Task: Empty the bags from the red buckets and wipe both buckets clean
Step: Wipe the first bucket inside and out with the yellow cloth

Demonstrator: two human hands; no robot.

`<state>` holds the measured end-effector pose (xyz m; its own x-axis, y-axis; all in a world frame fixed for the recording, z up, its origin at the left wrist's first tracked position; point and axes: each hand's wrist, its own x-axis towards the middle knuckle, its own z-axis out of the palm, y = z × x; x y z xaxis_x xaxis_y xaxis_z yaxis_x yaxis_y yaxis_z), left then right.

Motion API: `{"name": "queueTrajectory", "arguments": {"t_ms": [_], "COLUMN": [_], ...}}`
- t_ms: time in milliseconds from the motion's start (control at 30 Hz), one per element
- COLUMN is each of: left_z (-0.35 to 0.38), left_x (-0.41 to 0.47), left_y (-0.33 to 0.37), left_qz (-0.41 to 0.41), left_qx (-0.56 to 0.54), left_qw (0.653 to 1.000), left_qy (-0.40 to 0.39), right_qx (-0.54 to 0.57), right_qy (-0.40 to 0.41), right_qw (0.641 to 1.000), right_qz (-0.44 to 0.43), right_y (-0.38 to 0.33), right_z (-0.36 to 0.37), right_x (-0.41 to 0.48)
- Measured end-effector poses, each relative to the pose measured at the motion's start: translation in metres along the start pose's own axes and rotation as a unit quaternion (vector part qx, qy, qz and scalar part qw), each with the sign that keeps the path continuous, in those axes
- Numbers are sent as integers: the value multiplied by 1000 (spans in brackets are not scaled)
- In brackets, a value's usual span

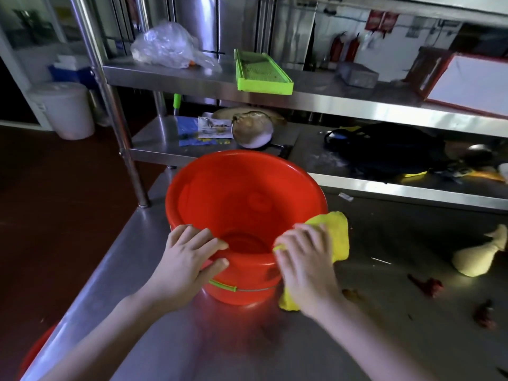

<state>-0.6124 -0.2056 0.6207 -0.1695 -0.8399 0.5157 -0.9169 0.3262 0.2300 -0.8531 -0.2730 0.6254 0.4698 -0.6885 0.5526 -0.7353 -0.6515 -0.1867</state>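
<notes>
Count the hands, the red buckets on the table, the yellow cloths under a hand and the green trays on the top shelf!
Hands: 2 (left hand, right hand)
Red bucket: 1
Yellow cloth: 1
Green tray: 1
Total: 5
</notes>
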Motion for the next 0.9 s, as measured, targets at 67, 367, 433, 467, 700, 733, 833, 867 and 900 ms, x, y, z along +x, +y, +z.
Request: {"name": "queueTrajectory", "arguments": {"t_ms": [67,367,433,467,700,733,833,867,900], "left_z": [-3,-54,-62,-61,-42,-39,-28,-29,-33], "left_x": [0,1,-4,-5,-12,-15,-25,-28,-29], "left_y": [3,-45,-61,-63,-43,-34,-6,-2,-4], "left_qz": [-7,-15,-40,-35,-27,-21,-32,-36,-36], "left_qx": [1,55,84,94,79,56,4,-3,-12], "left_qw": [1000,996,989,986,995,998,999,999,999], "left_qy": [-10,-70,-117,-130,-48,-32,-11,-10,-15], "right_qx": [2,-11,-49,-36,-14,-24,-38,-39,-31], "right_qy": [-24,-162,-173,-162,35,48,37,36,32], "right_qw": [999,985,984,986,998,996,997,998,999], "right_qz": [-30,-54,-12,6,59,68,54,41,26], "right_y": [-40,51,70,74,-4,-28,-80,-84,-82], "right_z": [8,-14,-11,-10,5,9,20,20,19], "right_x": [-5,46,57,61,28,20,11,12,14]}}
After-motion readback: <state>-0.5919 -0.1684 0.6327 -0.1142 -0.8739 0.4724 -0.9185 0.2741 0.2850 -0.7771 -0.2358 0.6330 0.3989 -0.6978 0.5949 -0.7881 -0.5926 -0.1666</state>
